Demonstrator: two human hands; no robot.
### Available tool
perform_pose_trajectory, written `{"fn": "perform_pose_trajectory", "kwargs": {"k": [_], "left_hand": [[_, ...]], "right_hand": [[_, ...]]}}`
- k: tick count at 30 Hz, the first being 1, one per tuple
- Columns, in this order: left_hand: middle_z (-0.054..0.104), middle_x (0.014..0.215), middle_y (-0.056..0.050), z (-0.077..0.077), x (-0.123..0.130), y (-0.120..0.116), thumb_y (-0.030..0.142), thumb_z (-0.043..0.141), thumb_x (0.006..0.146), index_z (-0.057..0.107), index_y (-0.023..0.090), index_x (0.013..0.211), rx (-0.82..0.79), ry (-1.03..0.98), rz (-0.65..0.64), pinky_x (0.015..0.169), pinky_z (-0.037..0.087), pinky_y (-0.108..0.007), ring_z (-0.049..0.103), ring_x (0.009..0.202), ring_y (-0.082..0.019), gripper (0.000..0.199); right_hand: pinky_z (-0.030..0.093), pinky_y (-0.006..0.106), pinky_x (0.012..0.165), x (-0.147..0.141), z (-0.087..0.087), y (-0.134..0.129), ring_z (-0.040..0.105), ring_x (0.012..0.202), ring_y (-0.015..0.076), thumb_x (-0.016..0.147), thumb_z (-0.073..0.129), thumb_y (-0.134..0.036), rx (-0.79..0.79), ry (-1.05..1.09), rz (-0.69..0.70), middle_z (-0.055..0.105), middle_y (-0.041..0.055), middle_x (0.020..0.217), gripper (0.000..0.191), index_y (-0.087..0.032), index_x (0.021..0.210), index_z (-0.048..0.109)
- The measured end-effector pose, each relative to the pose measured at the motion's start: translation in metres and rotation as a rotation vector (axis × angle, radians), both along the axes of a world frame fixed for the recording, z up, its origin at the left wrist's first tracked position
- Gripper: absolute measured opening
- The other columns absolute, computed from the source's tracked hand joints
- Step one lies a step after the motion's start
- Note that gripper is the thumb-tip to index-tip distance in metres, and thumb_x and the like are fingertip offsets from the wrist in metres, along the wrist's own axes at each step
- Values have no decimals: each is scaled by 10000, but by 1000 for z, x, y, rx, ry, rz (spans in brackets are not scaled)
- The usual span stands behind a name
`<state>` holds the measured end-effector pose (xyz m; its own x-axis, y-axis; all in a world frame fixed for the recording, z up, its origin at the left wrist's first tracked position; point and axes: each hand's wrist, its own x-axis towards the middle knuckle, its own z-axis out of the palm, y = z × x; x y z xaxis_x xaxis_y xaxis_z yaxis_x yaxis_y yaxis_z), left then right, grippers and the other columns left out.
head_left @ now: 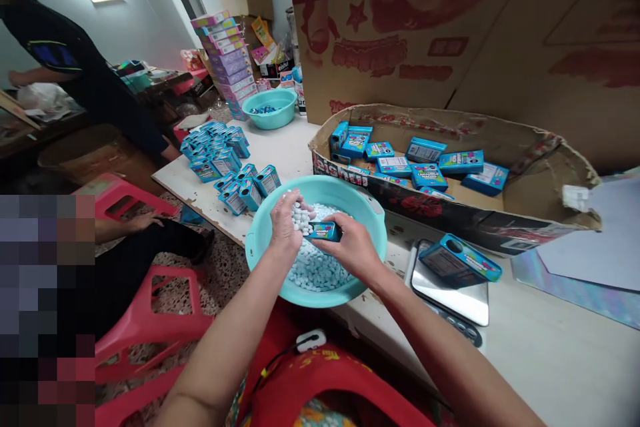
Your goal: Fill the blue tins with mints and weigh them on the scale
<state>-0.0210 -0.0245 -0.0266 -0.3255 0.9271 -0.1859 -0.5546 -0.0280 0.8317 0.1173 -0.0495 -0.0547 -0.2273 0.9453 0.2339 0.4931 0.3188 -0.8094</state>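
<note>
My left hand [284, 221] is cupped around a heap of small white candies [301, 216]. My right hand [356, 248] grips a small blue candy box [324, 231], tipped on its side with one end against the candies in my left palm. Both hands are over a turquoise basin [256, 238] that holds many loose pale candies [320, 275]. To the right, another blue candy box with a round hole in its end [463, 260] rests tilted on a digital scale [475, 301].
Several blue boxes [215, 147] stand grouped at the table's left. A cut-down carton [530, 213] behind the scale holds more. Farther back are a smaller turquoise basin [273, 120] and stacked colourful packs [233, 67]. People are at the left, near red stools [165, 290].
</note>
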Motion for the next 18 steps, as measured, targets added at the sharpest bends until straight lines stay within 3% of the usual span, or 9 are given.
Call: {"fn": "perform_pose_trajectory", "kwargs": {"k": [5,18], "left_hand": [[520,560,44,-2,6,1,348,692,676,518,162,698,89,40,13,535,475,-226,538,500,-97,256],[523,595,41,-2,3,4,342,730,672,507,166,693,91,139,-19,485,460,-206,510,490,-83,285]], "right_hand": [[453,321,754,-3,7,-1,620,853,217,686,780,-310,25,-11,19,668,31,933,299,-218,932,636],[447,297,740,-2,9,4,622,825,196,670,800,-312,-50,106,13,681,10,885,307,-208,925,666]]}}
